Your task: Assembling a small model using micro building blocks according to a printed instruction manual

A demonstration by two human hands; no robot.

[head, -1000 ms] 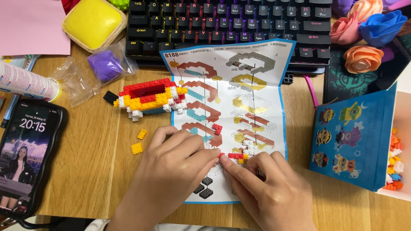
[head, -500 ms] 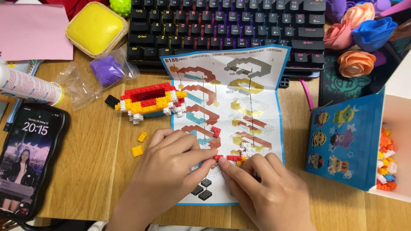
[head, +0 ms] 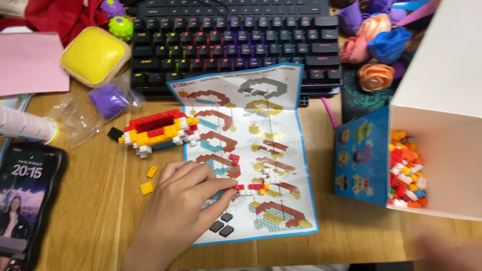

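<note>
right hand (head: 447,251): blurred at the near right edge, over the bench (head: 100,221); grip can't be told.
left hand (head: 183,200): flat on the instruction sheet (head: 251,150), fingertips pinched on a small red-white brick strip (head: 251,187) mid-sheet.
black bricks (head: 221,227): on the sheet's near corner, just beside the left hand.
yellow bricks (head: 148,180): loose on the wood, left of the hand.
phone (head: 25,200): near left edge.
box (head: 401,165): open, right of the sheet, loose bricks inside; bare wood between the two.
brick model (head: 155,131): touches the sheet's left edge.
keyboard (head: 231,45): far side, sheet's top edge overlaps it.
</note>
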